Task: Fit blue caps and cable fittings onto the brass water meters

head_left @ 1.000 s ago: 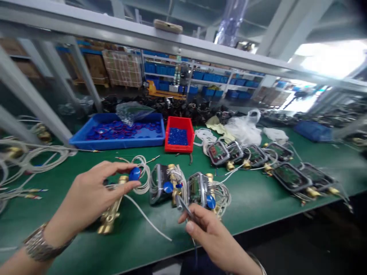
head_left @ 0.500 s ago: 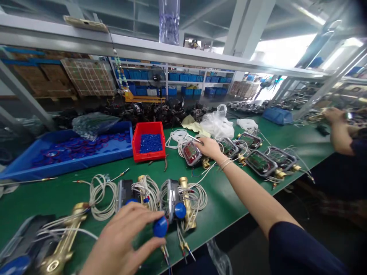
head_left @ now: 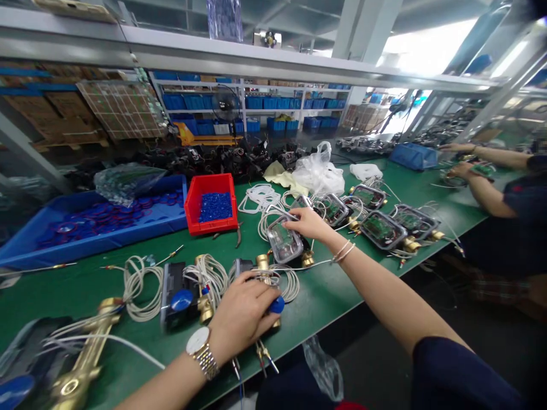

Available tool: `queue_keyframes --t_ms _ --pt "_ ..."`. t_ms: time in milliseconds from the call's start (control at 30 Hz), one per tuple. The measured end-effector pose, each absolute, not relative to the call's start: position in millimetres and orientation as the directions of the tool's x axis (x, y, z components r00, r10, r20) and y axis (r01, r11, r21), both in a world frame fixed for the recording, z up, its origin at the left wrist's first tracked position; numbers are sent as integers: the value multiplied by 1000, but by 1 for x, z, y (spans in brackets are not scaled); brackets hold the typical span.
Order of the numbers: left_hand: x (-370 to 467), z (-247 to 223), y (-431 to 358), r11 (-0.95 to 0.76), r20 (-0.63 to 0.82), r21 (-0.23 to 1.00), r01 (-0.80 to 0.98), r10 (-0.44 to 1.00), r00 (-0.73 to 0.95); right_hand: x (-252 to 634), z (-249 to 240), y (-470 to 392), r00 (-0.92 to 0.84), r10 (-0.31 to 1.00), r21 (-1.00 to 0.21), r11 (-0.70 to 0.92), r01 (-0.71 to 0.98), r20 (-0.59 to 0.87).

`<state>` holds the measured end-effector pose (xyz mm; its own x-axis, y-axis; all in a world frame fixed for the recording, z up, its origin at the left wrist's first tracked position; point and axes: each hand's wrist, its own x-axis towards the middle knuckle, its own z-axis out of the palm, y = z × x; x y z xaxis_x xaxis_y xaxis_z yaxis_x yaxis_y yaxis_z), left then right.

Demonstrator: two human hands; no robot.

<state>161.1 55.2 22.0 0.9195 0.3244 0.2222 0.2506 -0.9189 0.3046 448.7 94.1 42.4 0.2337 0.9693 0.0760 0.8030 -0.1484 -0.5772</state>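
My left hand (head_left: 248, 310), with a watch on its wrist, holds a round blue cap (head_left: 277, 304) between thumb and fingers, over a brass-piped meter (head_left: 262, 263) that it largely covers. My right hand (head_left: 308, 222) has its fingers closed on the edge of a clear-windowed meter (head_left: 284, 240) with coiled white cable, which stands tilted on the green table. Left of my left hand sits another meter with a blue cap (head_left: 182, 299) on its side. A larger meter with a brass pipe (head_left: 85, 364) lies at the lower left.
A red bin (head_left: 211, 205) of small blue parts stands beside a blue tray (head_left: 171, 225) of blue caps. Several open meters (head_left: 382, 229) lie to the right, with white plastic bags (head_left: 318, 171) behind. At the far right, a co-worker's hands (head_left: 464, 169) handle parts.
My left hand has moved right and forward with the cap, onto the brass-piped meter. The meter at my right hand now shows its clear window more upward. The co-worker's arms have shifted.
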Motion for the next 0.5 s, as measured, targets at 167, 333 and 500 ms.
queue_keyframes --t_ms 167,333,500 --pt "153 25 64 -919 221 285 274 341 914 453 46 38 229 973 -657 -149 739 37" --pt "154 23 71 -899 265 309 312 396 879 448 40 5 260 965 -688 -212 694 -34" --pt "151 34 63 -888 399 378 261 410 820 413 27 -1 349 937 -685 -272 676 -27"
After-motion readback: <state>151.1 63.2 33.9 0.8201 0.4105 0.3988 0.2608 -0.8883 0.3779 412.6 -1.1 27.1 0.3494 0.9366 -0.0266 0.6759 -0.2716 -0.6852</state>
